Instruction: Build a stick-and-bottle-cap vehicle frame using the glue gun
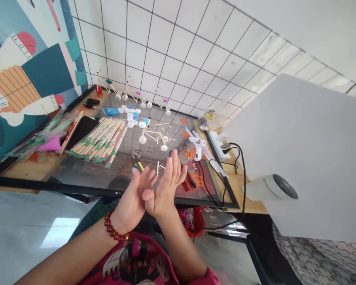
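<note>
My left hand [134, 204], with a red bead bracelet [114, 228] on its wrist, is open, its palm up and its fingers spread. Against it rests my right hand [165, 190], also open, fingers stretched out and nothing seen in it. Both are above the table's front edge. Beyond them stands a small bicycle model [154, 134] of wooden sticks with white disc wheels. Pliers [137, 161] with a yellow mark lie just past my left fingers. A white glue gun [198, 147] stands to the right of my right hand. Short stick pieces [158, 168] lie near my fingertips.
Paper-wrapped chopsticks [99, 138] lie at the left beside plastic packets [47, 134]. White and blue discs [133, 114] and several finished-looking stick models [130, 93] are at the back. A power strip [218, 145] with black cables is at right; a red bin [192, 221] stands below.
</note>
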A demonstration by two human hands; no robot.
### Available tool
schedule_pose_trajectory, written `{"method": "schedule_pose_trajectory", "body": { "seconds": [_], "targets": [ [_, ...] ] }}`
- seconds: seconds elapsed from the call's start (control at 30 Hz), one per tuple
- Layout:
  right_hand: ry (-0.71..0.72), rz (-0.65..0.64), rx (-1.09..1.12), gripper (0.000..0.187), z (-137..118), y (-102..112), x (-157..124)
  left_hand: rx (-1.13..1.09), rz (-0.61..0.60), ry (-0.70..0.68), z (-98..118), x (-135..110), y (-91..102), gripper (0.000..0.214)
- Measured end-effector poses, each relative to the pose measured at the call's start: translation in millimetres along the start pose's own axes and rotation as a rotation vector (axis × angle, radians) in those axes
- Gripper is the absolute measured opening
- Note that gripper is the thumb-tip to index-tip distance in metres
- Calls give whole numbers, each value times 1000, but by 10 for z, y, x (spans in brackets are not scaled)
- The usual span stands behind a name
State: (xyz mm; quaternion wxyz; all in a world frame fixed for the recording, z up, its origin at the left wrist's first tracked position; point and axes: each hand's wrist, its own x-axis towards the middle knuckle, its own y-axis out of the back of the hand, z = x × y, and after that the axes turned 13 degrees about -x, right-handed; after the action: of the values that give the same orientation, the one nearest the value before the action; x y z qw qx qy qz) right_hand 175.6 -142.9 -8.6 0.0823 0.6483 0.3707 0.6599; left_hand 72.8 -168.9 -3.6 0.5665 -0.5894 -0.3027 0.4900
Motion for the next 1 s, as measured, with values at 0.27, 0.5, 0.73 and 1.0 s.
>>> {"method": "schedule_pose_trajectory", "body": {
  "seconds": [0.27, 0.5, 0.73, 1.0],
  "targets": [
    [35, 30, 32, 90, -23, -9, -41, 26, 20, -5, 7, -25, -52, 60],
    [4, 6, 75, 90, -98, 12, 25, -8, -28, 25, 32, 0, -118, 68],
    [86, -168, 360, 66, 208, 430, 88, -157, -26, 187, 196, 100, -160, 75],
    [223, -373, 218, 18, 253, 384, -20, -142, 20, 293, 279, 61, -224, 60]
  ]
}}
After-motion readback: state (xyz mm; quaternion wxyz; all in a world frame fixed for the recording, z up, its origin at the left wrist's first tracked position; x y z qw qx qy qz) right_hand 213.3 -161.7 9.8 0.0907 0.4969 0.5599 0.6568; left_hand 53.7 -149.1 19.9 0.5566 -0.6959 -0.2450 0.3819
